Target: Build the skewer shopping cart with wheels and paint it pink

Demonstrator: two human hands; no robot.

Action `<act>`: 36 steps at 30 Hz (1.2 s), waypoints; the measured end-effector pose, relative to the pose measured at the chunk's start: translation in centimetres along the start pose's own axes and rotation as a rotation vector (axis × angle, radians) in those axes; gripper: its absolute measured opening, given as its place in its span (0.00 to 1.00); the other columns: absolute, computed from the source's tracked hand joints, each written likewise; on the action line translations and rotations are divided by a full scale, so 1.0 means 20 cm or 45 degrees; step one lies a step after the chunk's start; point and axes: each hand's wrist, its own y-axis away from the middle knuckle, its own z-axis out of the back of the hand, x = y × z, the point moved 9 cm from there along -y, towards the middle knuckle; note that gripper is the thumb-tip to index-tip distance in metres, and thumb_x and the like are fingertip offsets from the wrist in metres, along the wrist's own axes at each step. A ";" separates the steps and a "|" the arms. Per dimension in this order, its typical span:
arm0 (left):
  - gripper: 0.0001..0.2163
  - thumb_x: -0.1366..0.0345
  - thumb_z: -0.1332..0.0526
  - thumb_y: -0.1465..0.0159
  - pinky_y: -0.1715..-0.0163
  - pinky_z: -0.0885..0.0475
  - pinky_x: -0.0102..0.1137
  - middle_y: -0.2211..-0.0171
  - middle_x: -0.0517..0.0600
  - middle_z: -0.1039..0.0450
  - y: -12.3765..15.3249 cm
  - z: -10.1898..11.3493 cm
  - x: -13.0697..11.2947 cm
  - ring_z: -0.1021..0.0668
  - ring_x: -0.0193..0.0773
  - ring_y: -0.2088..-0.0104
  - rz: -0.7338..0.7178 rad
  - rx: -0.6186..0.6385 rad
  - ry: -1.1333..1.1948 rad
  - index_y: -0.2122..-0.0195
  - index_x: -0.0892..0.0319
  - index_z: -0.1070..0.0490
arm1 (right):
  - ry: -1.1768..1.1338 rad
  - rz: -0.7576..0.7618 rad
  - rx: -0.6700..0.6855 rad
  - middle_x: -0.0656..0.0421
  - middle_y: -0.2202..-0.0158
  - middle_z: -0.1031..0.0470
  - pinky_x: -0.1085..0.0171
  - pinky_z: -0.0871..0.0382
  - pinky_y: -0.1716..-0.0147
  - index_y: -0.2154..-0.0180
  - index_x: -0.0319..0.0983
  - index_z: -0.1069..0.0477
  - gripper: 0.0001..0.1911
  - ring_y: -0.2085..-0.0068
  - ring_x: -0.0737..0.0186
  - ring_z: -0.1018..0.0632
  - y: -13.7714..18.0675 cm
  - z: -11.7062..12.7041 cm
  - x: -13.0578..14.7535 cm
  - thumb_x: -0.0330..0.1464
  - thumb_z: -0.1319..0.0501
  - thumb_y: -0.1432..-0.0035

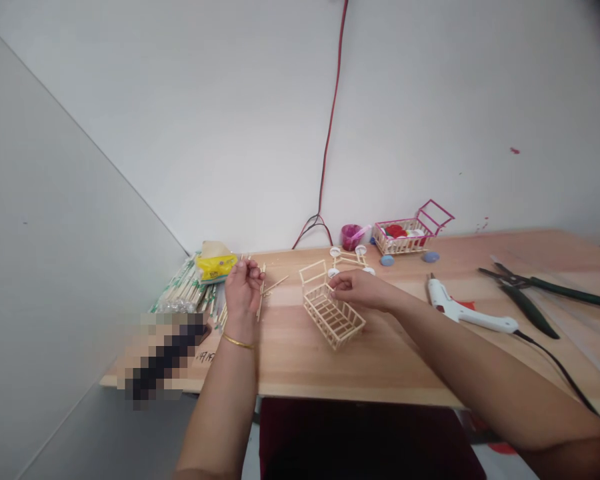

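A small basket cart built of pale wooden sticks (333, 320) stands on the table, with a raised handle frame at its far left end. My right hand (357, 289) reaches to its far rim, thumb and fingers pinched on the basket there. To the left, my left hand (244, 288) is raised above the table with its fingers curled in; whether anything small is between them I cannot make out. Loose wooden sticks (276, 285) lie just beside it. Behind the right hand sits a stick frame with white round wheels (350, 258), partly hidden by that hand.
At the back stand a finished pink-trimmed cart (405, 238) and a purple cup (351, 237). A white glue gun (473, 315) with its cord and green-handled pliers (555, 288) lie right. A yellow tissue pack (216, 268) rests by bundled sticks (183, 288) at left.
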 end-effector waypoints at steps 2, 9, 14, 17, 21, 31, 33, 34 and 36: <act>0.11 0.65 0.28 0.48 0.77 0.32 0.24 0.75 0.44 0.28 0.00 0.00 0.00 0.31 0.25 0.79 0.000 0.010 -0.020 0.70 0.62 0.30 | -0.007 -0.010 -0.028 0.61 0.74 0.25 0.66 0.35 0.71 0.67 0.38 0.26 0.10 0.72 0.65 0.26 0.00 0.01 -0.01 0.35 0.35 0.54; 0.12 0.67 0.31 0.47 0.77 0.34 0.25 0.79 0.40 0.33 0.02 -0.01 -0.04 0.34 0.25 0.82 -0.054 -0.038 -0.041 0.74 0.59 0.37 | -0.013 -0.040 -0.120 0.62 0.76 0.26 0.67 0.37 0.72 0.68 0.37 0.28 0.11 0.73 0.66 0.27 -0.01 0.06 -0.03 0.35 0.35 0.55; 0.17 0.64 0.37 0.41 0.79 0.38 0.24 0.84 0.36 0.46 -0.01 0.08 -0.13 0.42 0.23 0.86 -0.120 -0.181 0.005 0.77 0.58 0.47 | -0.022 -0.027 -0.134 0.63 0.77 0.28 0.67 0.38 0.74 0.70 0.38 0.29 0.10 0.74 0.67 0.28 -0.01 0.08 -0.02 0.36 0.35 0.56; 0.19 0.60 0.39 0.38 0.81 0.42 0.24 0.86 0.35 0.50 -0.02 0.16 -0.20 0.45 0.24 0.87 -0.211 -0.300 -0.013 0.78 0.57 0.51 | -0.016 -0.037 -0.155 0.64 0.78 0.29 0.68 0.39 0.75 0.70 0.38 0.29 0.10 0.75 0.68 0.29 0.00 0.09 -0.03 0.36 0.35 0.56; 0.21 0.56 0.41 0.38 0.81 0.41 0.25 0.88 0.36 0.52 -0.05 0.27 -0.29 0.45 0.24 0.87 -0.317 -0.410 0.000 0.79 0.57 0.53 | -0.006 -0.047 -0.182 0.64 0.77 0.29 0.68 0.39 0.75 0.69 0.38 0.28 0.10 0.74 0.68 0.29 0.01 0.10 -0.02 0.35 0.35 0.56; 0.11 0.63 0.29 0.52 0.74 0.33 0.25 0.75 0.43 0.29 -0.05 0.11 -0.06 0.29 0.27 0.77 -0.181 -0.159 -0.431 0.70 0.61 0.26 | -0.044 -0.079 -0.199 0.64 0.77 0.30 0.68 0.39 0.75 0.70 0.38 0.29 0.09 0.75 0.68 0.30 0.01 0.09 -0.01 0.34 0.36 0.55; 0.11 0.63 0.28 0.53 0.74 0.33 0.25 0.77 0.44 0.29 -0.02 0.06 0.03 0.29 0.28 0.77 -0.117 -0.073 -0.561 0.74 0.62 0.25 | -0.059 -0.083 -0.199 0.64 0.78 0.31 0.68 0.39 0.75 0.69 0.38 0.30 0.10 0.75 0.68 0.30 0.01 0.09 -0.02 0.35 0.36 0.56; 0.11 0.62 0.27 0.53 0.74 0.33 0.26 0.77 0.44 0.29 -0.01 0.04 0.07 0.29 0.29 0.77 -0.106 -0.034 -0.616 0.75 0.62 0.26 | -0.066 -0.083 -0.200 0.64 0.78 0.31 0.68 0.39 0.75 0.69 0.38 0.30 0.10 0.75 0.68 0.30 0.00 0.09 -0.02 0.35 0.36 0.56; 0.11 0.63 0.27 0.54 0.73 0.33 0.25 0.79 0.44 0.30 0.00 0.01 0.11 0.30 0.29 0.77 -0.111 0.036 -0.706 0.78 0.62 0.27 | -0.077 -0.080 -0.201 0.65 0.78 0.31 0.68 0.39 0.75 0.69 0.38 0.30 0.10 0.75 0.68 0.31 0.00 0.08 -0.03 0.36 0.35 0.56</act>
